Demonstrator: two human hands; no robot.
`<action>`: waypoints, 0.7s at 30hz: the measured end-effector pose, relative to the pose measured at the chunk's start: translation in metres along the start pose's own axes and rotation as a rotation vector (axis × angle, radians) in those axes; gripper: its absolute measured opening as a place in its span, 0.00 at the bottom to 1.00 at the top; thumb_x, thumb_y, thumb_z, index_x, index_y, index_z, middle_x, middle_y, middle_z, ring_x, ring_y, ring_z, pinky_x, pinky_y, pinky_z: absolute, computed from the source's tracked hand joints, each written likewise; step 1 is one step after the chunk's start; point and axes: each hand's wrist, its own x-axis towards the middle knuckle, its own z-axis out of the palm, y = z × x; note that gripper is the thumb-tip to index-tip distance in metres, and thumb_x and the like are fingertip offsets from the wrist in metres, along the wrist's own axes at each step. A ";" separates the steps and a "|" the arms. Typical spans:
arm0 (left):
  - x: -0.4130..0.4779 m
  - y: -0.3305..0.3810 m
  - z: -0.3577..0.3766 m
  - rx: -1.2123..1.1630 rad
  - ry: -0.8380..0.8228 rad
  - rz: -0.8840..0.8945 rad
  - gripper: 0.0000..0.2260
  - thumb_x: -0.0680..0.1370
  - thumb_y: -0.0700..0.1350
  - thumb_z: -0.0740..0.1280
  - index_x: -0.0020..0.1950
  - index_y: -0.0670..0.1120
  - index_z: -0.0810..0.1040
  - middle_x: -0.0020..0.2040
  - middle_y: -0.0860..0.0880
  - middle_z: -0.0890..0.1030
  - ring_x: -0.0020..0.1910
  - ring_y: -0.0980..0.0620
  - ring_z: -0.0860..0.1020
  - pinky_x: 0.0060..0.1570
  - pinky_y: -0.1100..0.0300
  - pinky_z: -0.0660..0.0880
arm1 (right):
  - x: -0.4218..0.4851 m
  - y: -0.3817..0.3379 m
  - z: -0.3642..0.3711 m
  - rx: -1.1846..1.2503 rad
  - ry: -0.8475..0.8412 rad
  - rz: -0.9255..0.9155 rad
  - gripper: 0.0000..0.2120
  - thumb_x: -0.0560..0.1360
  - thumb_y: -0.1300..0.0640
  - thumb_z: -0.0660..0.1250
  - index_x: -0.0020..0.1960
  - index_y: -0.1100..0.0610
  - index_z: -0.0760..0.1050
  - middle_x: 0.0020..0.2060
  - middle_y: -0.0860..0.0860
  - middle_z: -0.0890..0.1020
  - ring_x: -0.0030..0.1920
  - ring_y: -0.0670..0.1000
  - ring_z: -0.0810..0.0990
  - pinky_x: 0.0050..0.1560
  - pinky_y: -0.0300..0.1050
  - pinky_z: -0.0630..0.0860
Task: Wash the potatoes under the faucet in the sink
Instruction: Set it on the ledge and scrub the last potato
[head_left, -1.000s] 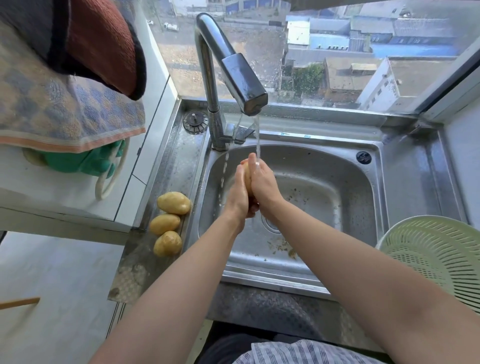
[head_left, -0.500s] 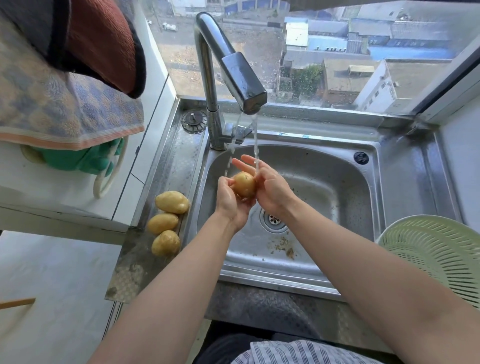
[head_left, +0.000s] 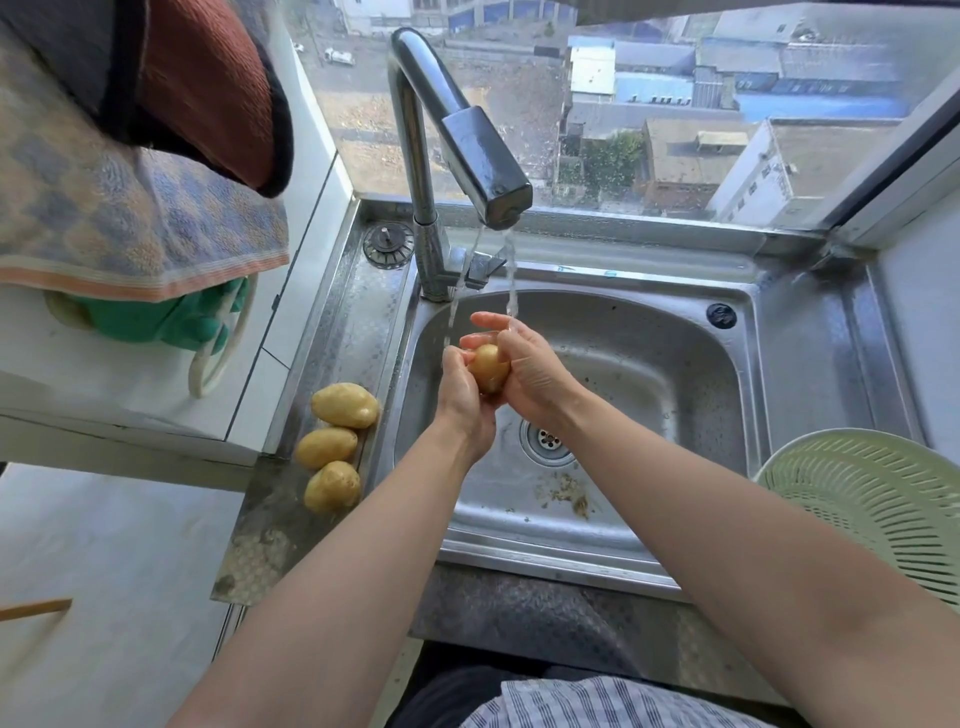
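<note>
Potato (head_left: 488, 368), flanks hidden by the curled left hand (head_left: 462, 397) and right hand (head_left: 532, 371) gripping it, just below the faucet (head_left: 470, 143) (stream (head_left: 511, 270) striking the right hand); long axis points toward the faucet.

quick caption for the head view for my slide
Left hand and right hand hold a potato under the running faucet; three more potatoes lie beside the sink.

Left hand (head_left: 462, 395) and right hand (head_left: 530, 371) clasp a potato (head_left: 488, 366) under the running faucet (head_left: 467, 140).
</note>
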 end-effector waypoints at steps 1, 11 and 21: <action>0.000 0.000 0.001 0.004 0.009 0.000 0.18 0.79 0.45 0.48 0.46 0.43 0.77 0.41 0.43 0.79 0.43 0.49 0.76 0.40 0.59 0.73 | 0.000 -0.001 0.000 0.011 0.004 0.005 0.17 0.64 0.66 0.62 0.51 0.61 0.76 0.40 0.59 0.78 0.36 0.52 0.75 0.38 0.43 0.71; -0.003 0.002 0.003 -0.001 0.060 -0.032 0.16 0.79 0.46 0.49 0.47 0.43 0.76 0.41 0.43 0.78 0.43 0.49 0.76 0.39 0.58 0.74 | 0.010 0.010 -0.006 0.048 0.050 0.003 0.15 0.69 0.71 0.55 0.51 0.61 0.74 0.45 0.64 0.80 0.41 0.55 0.78 0.36 0.44 0.75; -0.006 0.005 0.006 0.000 0.072 -0.033 0.17 0.80 0.46 0.49 0.44 0.44 0.76 0.40 0.43 0.77 0.42 0.49 0.75 0.39 0.58 0.73 | 0.012 0.007 -0.005 0.067 0.033 0.008 0.14 0.72 0.71 0.52 0.50 0.60 0.72 0.45 0.64 0.79 0.40 0.55 0.75 0.35 0.43 0.73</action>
